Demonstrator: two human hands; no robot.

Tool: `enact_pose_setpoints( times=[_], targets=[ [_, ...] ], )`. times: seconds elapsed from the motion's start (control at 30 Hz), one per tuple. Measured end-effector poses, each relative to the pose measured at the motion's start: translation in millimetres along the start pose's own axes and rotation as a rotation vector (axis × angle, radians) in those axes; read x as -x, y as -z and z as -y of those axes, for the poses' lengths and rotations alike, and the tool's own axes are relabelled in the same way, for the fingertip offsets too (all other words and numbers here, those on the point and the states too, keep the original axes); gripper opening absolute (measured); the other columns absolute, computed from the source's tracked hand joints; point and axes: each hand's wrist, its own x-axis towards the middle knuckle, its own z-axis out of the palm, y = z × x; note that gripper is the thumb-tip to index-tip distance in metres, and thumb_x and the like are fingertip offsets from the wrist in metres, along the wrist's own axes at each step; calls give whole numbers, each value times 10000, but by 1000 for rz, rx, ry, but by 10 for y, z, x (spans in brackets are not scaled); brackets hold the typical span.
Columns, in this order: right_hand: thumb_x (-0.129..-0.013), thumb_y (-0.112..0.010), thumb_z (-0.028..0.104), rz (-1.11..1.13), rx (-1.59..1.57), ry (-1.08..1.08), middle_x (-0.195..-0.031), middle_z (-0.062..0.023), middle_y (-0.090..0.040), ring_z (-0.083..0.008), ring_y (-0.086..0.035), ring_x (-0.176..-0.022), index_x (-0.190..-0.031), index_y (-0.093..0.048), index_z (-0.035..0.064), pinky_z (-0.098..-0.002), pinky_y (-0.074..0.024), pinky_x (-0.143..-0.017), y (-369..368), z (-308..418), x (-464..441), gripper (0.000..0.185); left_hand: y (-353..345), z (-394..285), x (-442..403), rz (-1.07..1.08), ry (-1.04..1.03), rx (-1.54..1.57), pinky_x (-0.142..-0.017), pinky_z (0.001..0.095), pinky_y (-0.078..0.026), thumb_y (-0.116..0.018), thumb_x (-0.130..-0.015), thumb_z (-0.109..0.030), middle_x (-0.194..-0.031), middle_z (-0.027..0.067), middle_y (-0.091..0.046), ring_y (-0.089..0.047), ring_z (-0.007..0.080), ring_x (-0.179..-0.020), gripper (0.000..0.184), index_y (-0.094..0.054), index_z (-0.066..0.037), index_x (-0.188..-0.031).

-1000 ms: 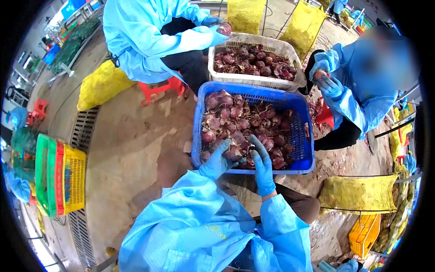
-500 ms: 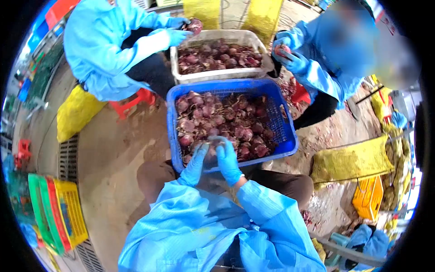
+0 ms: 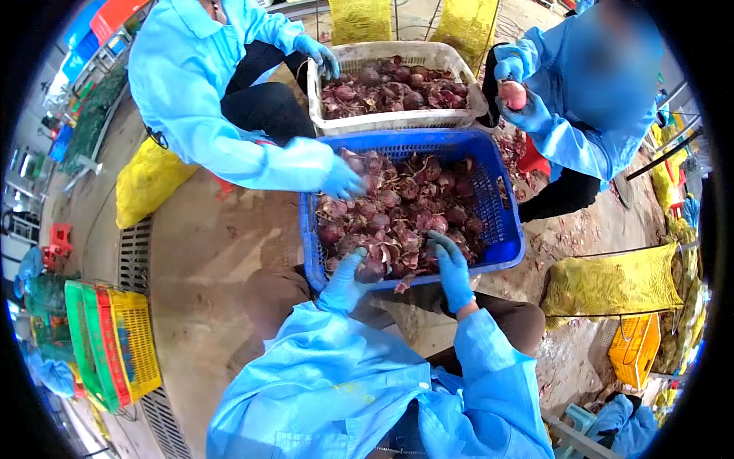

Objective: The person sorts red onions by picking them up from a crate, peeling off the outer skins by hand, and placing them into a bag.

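A blue plastic basket (image 3: 512, 256) full of red onions (image 3: 390, 200) and loose papery skins stands in front of my knees. My gloved left hand (image 3: 345, 281) is at its near rim with a red onion (image 3: 371, 269) against its fingers and thumb. To the right, my gloved right hand (image 3: 451, 269) is held over the near edge with its fingers apart and nothing in it. A scrap of onion skin (image 3: 403, 284) hangs at the rim between my hands.
A co-worker's hand (image 3: 342, 180) reaches over the basket from the left. Behind stands a white crate (image 3: 394, 122) of onions. Another co-worker holds a peeled onion (image 3: 512, 95). Stacked crates (image 3: 115, 348) are at left; a yellow mesh sack (image 3: 612, 283) is at right.
My hands have moved apart, the right one away from the onion. The left co-worker's arm has come from the white crate to the blue basket, without the onion held before. The view has shifted slightly.
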Motion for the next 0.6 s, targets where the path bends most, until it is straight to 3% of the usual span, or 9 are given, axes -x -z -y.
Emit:
enact_pose_setpoints(
  times=[0.07, 0.13, 0.17, 0.23, 0.3, 0.37, 0.4, 0.53, 0.6],
  targets=[
    [-939, -435, 98, -26, -117, -23, -1186, -63, -561, -143, -514, -1088, -1216, -525, 20, -282, -392, -956, 10, 129, 58, 301, -27, 23, -37, 80, 13, -19, -844, 406, -515, -619, -852, -342, -1110, 84, -571, -593, 250, -953, 426, -496, -97, -1178],
    [-941, -419, 74, -33, -154, 21, -1170, -48, -563, -134, -523, -1043, -1210, -524, 18, -269, -419, -920, -100, 273, 123, 294, -82, 56, -47, -96, 73, 41, -760, 350, -515, -541, -904, -307, -1008, 51, -602, -604, 170, -891, 276, -529, -129, -1116],
    [-936, -439, 79, 8, -190, -14, -1190, -52, -555, -136, -519, -1055, -1221, -514, 14, -272, -414, -928, -154, 260, 132, 302, -62, 70, -51, -94, 68, 39, -760, 350, -515, -541, -904, -307, -1008, 51, -602, -604, 170, -891, 276, -529, -129, -1116],
    [-927, -459, 77, 7, -97, 77, -1262, -67, -506, -153, -480, -1132, -1276, -469, 25, -304, -377, -977, -348, 346, 203, 352, -48, 90, -132, 49, 97, 6, -769, 360, -519, -516, -918, -302, -976, 56, -614, -611, 178, -878, 283, -528, -129, -1141],
    [-860, -564, 108, 101, -167, 0, -1358, -103, -411, -227, -389, -1249, -1346, -378, 34, -350, -315, -1035, -593, 440, 337, 526, -165, 129, -89, -16, 211, 47, -849, 372, -504, -495, -930, -282, -1052, 50, -595, -614, 185, -912, 321, -496, -112, -1202],
    [-760, -661, 144, 148, 386, 278, -1424, -151, -303, -315, -275, -1326, -1393, -288, 52, -381, -269, -1065, -710, 464, 446, 740, -224, 147, 24, -77, 213, -143, -896, 344, -476, -483, -933, -256, -1138, 55, -563, -588, 192, -983, 355, -459, -96, -1249],
    [-722, -674, 153, 146, 422, 221, -1439, -163, -255, -342, -224, -1341, -1415, -234, 66, -397, -233, -1082, -735, 362, 497, 826, -228, 178, 46, -86, 200, -201, -910, 328, -466, -479, -932, -243, -1170, 57, -549, -576, 193, -1011, 374, -441, -88, -1271],
    [-674, -770, 195, 191, 472, 196, -1432, -185, -258, -319, -256, -1335, -1431, -172, 60, -384, -254, -1075, -677, 270, 584, 974, -80, 317, 9, -20, 82, -380, -846, 264, -462, -468, -918, -187, -1129, 49, -560, -558, 146, -1016, 276, -517, -73, -1164],
    [-651, -776, 123, 177, 221, 142, -1435, -170, -258, -270, -277, -1324, -1440, -115, 41, -356, -255, -1074, -689, 276, 510, 1032, -306, 229, 104, 54, 84, -279, -795, 257, -474, -476, -920, -207, -1019, 23, -599, -570, 128, -931, 236, -532, -82, -1112]
  ],
)
